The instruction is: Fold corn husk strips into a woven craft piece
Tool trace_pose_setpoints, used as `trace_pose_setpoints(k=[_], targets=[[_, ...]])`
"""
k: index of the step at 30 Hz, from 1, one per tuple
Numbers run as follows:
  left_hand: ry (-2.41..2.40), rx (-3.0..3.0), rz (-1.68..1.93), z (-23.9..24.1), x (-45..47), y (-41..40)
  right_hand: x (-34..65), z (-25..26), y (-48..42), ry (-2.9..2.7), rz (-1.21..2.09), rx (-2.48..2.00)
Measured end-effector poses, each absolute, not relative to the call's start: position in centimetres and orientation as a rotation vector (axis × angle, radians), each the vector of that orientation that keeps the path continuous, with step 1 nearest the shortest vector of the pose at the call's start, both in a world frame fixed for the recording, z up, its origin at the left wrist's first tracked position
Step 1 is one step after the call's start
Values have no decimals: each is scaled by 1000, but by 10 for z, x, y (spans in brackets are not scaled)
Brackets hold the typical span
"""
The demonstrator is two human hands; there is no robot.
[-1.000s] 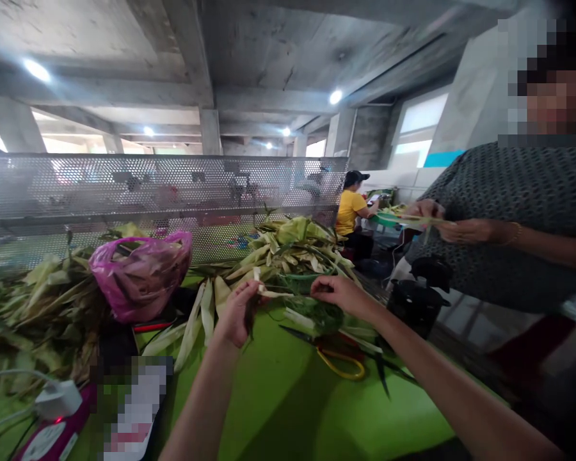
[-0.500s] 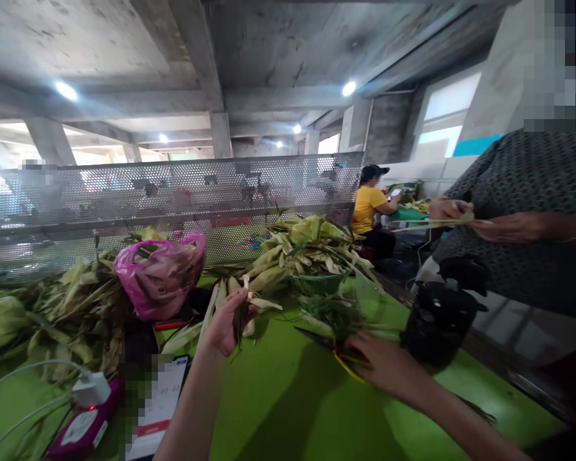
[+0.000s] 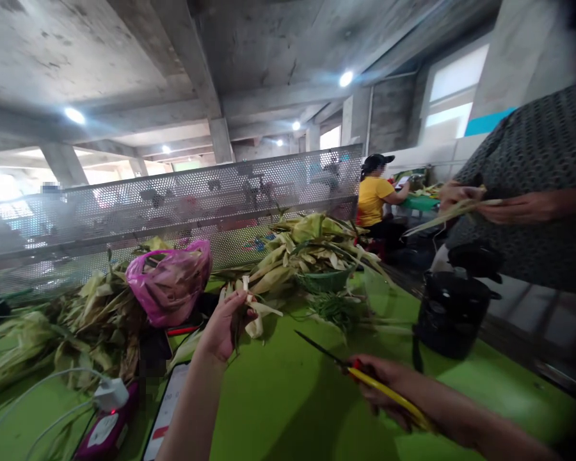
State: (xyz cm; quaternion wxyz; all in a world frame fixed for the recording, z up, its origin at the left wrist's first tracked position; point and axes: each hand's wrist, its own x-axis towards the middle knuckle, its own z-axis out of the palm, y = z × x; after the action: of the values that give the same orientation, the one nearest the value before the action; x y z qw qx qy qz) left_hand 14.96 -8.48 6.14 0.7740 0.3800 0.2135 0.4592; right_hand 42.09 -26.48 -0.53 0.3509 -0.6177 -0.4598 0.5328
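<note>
Pinched in my left hand is a bundle of corn husk strips, with pale ends sticking up and out to the right. My right hand is closed around yellow-handled scissors, whose dark blades point up and left over the green table. A gap separates the blades from the husk strips. Just beyond the scissors lies a bunch of thin green strands. Behind it a green basket holds heaped corn husks.
A pink plastic bag of husks stands at left beside a loose husk pile. A phone and a purple power strip lie near my left arm. A black pot-like container stands at right, beside a co-worker handling husk strips.
My right hand has lifted the scissors off the table and drawn them toward me, and they now show clearly in its grip. My left hand stays nearly in place. The view has tilted slightly.
</note>
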Motion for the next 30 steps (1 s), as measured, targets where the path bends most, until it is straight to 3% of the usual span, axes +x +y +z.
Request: trace_pose_setpoints(k=[8,15,23,27,30], targets=[[508,833,1022,67,150,-99,380,-5,-265,-984,1750,-983],[475,869,1002,62,148,-108,361,-5,-225,-908,1662,-978],[494,828,1037,62,140,-111,397,-26,-202,-938,1141,-1490],[510,851,1009,56,143,-106,448,-22,-221,-1540,399,-1977],[490,904,947,46,157,-106,447,3,-226,-1655,128,-2053]])
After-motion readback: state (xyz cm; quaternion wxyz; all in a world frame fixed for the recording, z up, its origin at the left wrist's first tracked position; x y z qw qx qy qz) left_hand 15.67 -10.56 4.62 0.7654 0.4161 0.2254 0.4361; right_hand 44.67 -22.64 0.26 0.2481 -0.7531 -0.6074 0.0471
